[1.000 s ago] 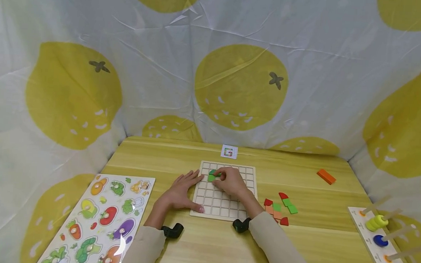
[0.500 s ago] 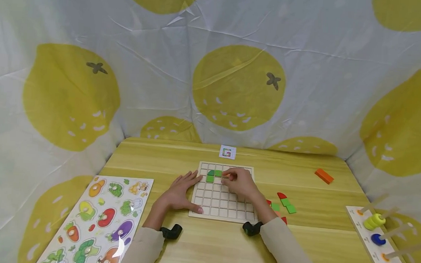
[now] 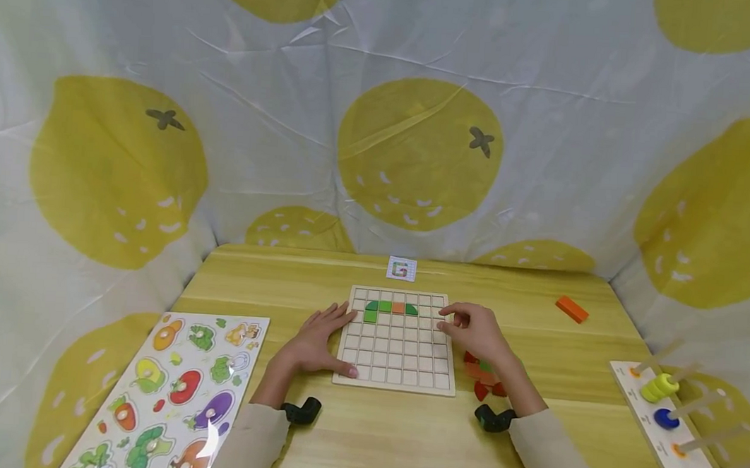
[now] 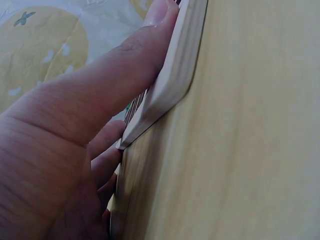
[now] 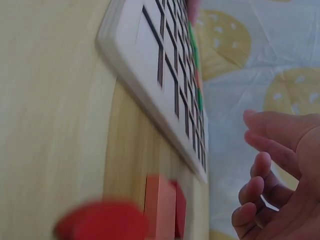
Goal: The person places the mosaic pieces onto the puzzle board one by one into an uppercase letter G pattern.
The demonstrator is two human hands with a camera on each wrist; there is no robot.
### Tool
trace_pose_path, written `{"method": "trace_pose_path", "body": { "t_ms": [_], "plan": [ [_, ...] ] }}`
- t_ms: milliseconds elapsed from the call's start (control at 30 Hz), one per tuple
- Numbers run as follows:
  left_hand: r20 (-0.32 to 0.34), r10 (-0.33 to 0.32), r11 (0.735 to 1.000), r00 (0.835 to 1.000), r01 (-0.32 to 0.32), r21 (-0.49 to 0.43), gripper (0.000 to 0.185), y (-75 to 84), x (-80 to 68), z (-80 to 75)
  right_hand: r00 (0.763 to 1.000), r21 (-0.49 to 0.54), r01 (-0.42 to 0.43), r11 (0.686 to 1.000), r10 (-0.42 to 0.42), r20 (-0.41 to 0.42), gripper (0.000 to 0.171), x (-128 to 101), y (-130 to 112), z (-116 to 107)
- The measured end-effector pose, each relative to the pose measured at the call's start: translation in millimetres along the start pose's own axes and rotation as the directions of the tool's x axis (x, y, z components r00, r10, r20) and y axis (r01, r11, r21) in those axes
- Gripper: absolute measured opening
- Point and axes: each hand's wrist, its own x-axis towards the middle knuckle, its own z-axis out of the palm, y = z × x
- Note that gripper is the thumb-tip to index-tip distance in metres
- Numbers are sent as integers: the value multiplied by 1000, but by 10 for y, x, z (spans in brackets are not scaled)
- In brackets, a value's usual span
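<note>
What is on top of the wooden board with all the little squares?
On the grid board lie green and orange tiles in one row near its far edge. The left hand covers its left edge.

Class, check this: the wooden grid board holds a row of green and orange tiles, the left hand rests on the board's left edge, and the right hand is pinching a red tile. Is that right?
Not quite. The right hand holds nothing: the right wrist view shows its fingers loosely curled around empty air. The rest stands: in the head view, the left hand rests on the wooden grid board, with the green and orange tiles in a row.
</note>
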Motion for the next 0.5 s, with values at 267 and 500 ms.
{"method": "trace_pose_path", "body": {
  "t_ms": [267,500],
  "plan": [
    [-2,-3,1000,1000,3,-16,123,7,-6,-15,1000,-5,2,1000,-2,-20,20,-242,181,-211],
    [6,0,1000,1000,0,-13,122,28,-5,-21,1000,-31,2,1000,-2,-9,18,-450,325,-301]
  ]
}}
